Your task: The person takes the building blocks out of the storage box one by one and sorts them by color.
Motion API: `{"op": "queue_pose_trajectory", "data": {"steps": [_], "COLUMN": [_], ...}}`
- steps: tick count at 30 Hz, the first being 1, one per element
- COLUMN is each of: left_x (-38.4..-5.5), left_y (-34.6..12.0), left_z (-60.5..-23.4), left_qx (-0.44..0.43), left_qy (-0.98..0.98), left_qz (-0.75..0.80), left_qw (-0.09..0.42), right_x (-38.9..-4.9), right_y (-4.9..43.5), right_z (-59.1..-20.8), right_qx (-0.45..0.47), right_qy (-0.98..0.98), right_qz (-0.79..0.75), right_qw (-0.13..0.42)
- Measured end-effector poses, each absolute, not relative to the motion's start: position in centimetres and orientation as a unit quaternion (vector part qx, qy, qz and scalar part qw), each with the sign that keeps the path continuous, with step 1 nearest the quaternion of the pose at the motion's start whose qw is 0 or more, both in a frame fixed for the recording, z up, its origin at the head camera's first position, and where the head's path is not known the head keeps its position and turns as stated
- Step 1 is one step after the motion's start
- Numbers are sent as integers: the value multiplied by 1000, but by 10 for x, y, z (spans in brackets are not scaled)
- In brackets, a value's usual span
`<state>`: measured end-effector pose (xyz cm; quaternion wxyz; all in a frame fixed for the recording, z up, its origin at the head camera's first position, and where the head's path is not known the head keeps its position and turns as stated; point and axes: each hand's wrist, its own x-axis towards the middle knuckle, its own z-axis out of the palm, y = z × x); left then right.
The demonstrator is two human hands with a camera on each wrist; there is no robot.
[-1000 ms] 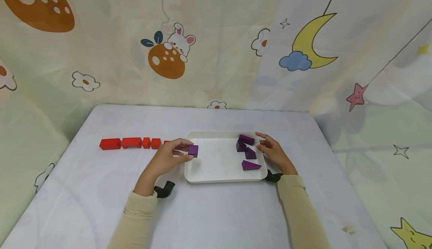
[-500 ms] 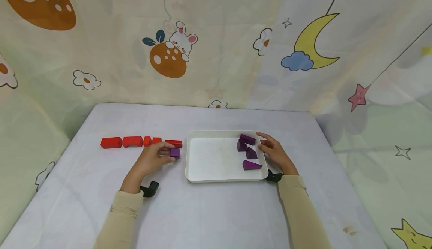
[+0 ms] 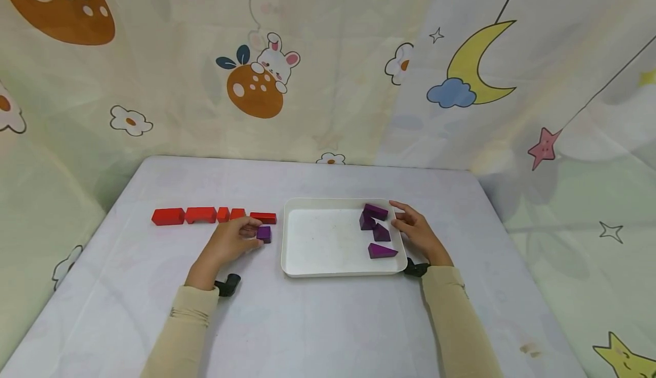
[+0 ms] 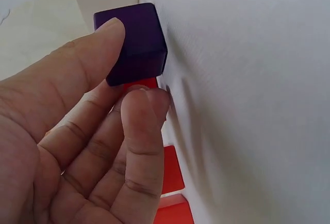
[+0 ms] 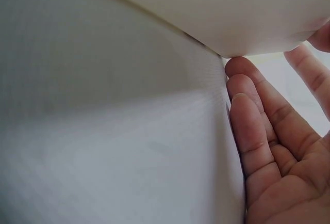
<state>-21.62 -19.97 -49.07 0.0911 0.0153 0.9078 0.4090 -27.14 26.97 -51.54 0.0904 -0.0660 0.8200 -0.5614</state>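
Note:
A purple cube [image 3: 263,234] is pinched between the thumb and fingers of my left hand [image 3: 225,246], at or just above the tabletop and in front of the red blocks. The left wrist view shows my thumb [image 4: 105,43] across one face of the cube; the fingertips behind it are partly hidden. My right hand [image 3: 419,235] rests against the right end of the white tray [image 3: 328,271], its thumb at the rim and its fingers along the outer wall. Inside the tray, at the right, lie several purple blocks [image 3: 381,251] of different shapes.
A row of red blocks [image 3: 168,217] runs along the left of the white-covered table [image 3: 328,327], ending with a flat red block [image 3: 263,217] just behind the cube. A printed cloth [image 3: 338,70] hangs behind the table and at its sides.
My left hand has carried the purple cube left out of the tray to a spot before the flat red block, then slightly lower. My right hand has stayed at the tray.

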Motion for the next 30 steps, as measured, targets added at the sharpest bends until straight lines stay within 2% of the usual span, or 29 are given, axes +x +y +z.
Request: {"op": "queue_pose_trajectory", "data": {"steps": [9, 17, 20, 30], "left_x": [-199, -182, -179, -181], "left_y": [-191, -157, -142, -94], "left_z": [-471, -469, -470, -474], "left_qx": [15, 46, 61, 132], "left_qy": [914, 914, 900, 869], "left_qz": [402, 402, 427, 472], "left_qw": [60, -42, -65, -62], "right_x": [-270, -273, -274, -275], "right_y": [269, 270, 271, 272], "right_z": [-514, -516, -518, -517], "right_qx": [-67, -64, -61, -63], "right_qy": [818, 822, 826, 826], "right_qz": [-564, -558, -552, -552], "right_qw": [90, 92, 91, 93]}}
